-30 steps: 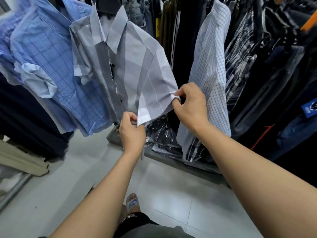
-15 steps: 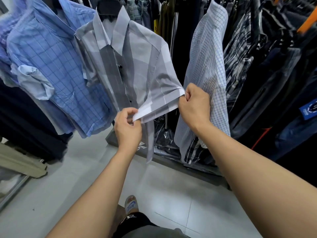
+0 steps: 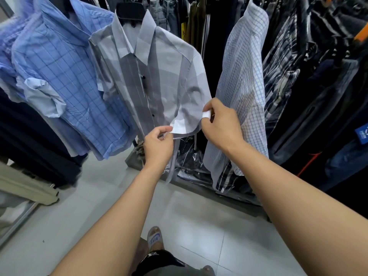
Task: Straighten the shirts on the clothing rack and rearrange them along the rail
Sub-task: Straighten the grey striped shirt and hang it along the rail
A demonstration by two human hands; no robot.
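Observation:
A grey short-sleeved checked shirt [image 3: 159,76] hangs on a black hanger [image 3: 129,10] in the middle of the rack, its front facing me. My left hand [image 3: 157,146] pinches the lower end of its right sleeve's cuff. My right hand [image 3: 221,124] pinches the upper end of the same cuff, whose white inside is folded outward. A blue checked shirt [image 3: 65,76] hangs to the left, a white fine-checked shirt [image 3: 243,86] to the right. The rail itself is out of view.
Dark garments [image 3: 318,86] crowd the rack on the right. More dark clothes [image 3: 29,140] hang at the far left. Plastic-wrapped goods [image 3: 191,160] lie on the rack's low base. Pale floor tiles [image 3: 99,196] and my sandalled foot [image 3: 155,238] are below.
The grey shirt has swung to face me and the sleeve has dropped. My hands have come closer together on the cuff, whose white inside now shows folded outward.

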